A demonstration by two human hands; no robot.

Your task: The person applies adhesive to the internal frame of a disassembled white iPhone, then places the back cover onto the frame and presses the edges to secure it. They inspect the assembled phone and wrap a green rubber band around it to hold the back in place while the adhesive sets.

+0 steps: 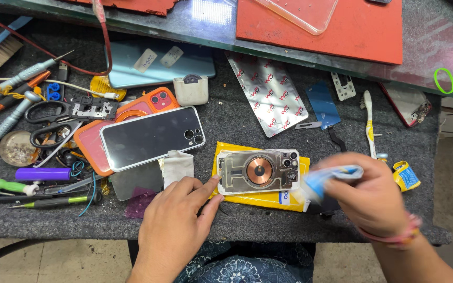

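A phone back housing (pixel 259 171), its inner side turned up with a copper charging coil (pixel 260 169) at its middle, is laid flat on a yellow packet (pixel 268 199) near the front edge of the grey work mat (pixel 247 112); its long axis is run left to right, with the camera cutout at the right end. The left hand (pixel 176 222) is placed just left of and below it, the index finger stretched out and its tip pressed to the housing's left short edge, the remaining fingers loosely curled and nothing held. The right hand (pixel 370 196) is seen just right of the housing, blurred, with its fingers closed on a blue and white item (pixel 331 178) that cannot be told more exactly; that item is held near the camera end, and whether it touches cannot be told. Both hands are thus set at opposite ends of the 1 long axis, the left in contact. A dark phone (pixel 150 137) on an orange case (pixel 95 144) is left untouched further left.
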